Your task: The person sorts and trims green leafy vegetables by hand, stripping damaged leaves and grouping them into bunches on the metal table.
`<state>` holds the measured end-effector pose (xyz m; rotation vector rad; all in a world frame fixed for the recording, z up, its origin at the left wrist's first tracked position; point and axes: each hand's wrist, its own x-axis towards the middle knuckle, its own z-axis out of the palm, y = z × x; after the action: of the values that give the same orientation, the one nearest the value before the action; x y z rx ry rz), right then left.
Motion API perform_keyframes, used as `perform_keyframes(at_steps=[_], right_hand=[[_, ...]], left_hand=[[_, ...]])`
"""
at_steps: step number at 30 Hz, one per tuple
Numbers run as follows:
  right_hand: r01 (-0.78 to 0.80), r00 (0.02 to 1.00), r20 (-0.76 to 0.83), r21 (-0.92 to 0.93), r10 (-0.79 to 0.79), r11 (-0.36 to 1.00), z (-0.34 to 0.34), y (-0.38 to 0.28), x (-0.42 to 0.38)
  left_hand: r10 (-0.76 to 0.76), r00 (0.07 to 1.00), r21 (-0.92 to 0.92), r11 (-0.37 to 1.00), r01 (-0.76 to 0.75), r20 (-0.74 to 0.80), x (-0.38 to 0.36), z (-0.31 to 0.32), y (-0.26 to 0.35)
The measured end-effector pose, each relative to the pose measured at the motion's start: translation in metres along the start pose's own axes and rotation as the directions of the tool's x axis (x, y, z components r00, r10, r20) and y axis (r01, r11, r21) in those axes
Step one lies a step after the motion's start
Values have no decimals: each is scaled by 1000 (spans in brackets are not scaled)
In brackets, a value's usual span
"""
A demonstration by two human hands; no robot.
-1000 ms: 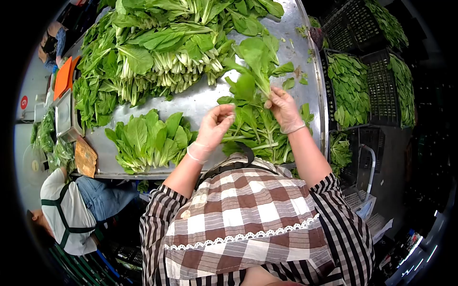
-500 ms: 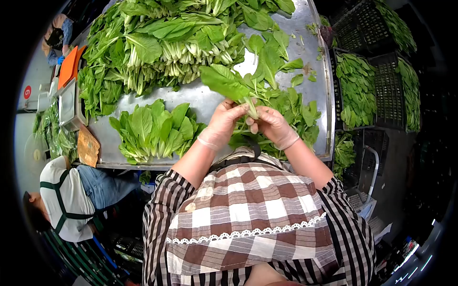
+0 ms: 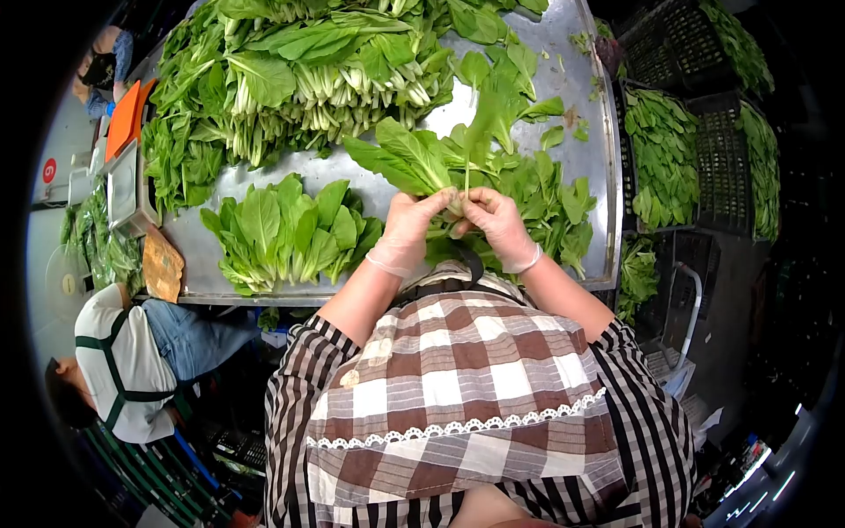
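My left hand [image 3: 407, 227], in a clear glove, is closed around the base of a leafy green head [image 3: 407, 160] whose leaves point up and left. Against it, my right hand [image 3: 500, 229], also gloved, pinches the pale stem of a single leaf [image 3: 483, 123], which stands upright and is blurred. Loose leaves [image 3: 553, 207] lie on the metal table [image 3: 290, 163] beyond and beside my right hand. To the left of my left hand, a row of greens [image 3: 286, 233] rests near the table's front edge.
A large pile of greens [image 3: 308, 88] covers the table's far left. Black crates [image 3: 664, 163] of greens stand at the right. At the left are an orange board [image 3: 125, 119], a metal box [image 3: 132, 189] and a person in a white top [image 3: 132, 365]; another person is farther back.
The head of greens has tilted left and its leaves have spread. My right hand has shifted slightly and now holds a single leaf upright, apart from the head's other leaves.
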<state>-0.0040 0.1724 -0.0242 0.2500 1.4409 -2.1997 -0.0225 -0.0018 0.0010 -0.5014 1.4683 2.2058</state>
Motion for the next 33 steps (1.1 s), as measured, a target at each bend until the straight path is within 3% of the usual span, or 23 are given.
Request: perform_keyframes(at_steps=[4, 7, 10, 13, 16, 19, 22, 29, 32, 33], right_hand=[[-30, 999, 35, 27, 29, 999, -5, -1, 0], [-89, 985, 154, 105, 72, 990, -11, -9, -1], [-223, 939, 310, 229, 146, 948, -20, -6, -1], [-185, 959, 253, 223, 126, 957, -19, -1, -3], [-3, 997, 73, -95, 10, 995, -1, -4, -8], [18, 1000, 9, -130, -17, 991, 5, -4, -10], [14, 1000, -11, -118, -16, 993, 5, -2, -11], [71, 992, -109, 28, -67, 997, 9, 7, -9], [70, 973, -216, -33, -75, 997, 0, 6, -2], [13, 984, -172, -168, -42, 986, -5, 2, -1]], left_hand=[[9, 997, -18, 1000, -7, 71, 0, -4, -2], [2, 970, -131, 991, 31, 243, -4, -5, 6], [-53, 957, -209, 971, 116, 285, -11, 3, 16], [-75, 941, -133, 983, 125, 331, -2, -12, 1], [-30, 979, -33, 999, 38, 202, -1, -13, -4], [-35, 996, -33, 999, 38, 79, -3, -13, -11], [-114, 992, -66, 991, 118, 58, -7, -12, -9], [42, 999, -49, 998, -41, 22, -13, -3, -7], [92, 996, -81, 992, -93, -18, -15, -2, -5], [128, 992, -110, 985, -129, -18, -20, -1, 2]])
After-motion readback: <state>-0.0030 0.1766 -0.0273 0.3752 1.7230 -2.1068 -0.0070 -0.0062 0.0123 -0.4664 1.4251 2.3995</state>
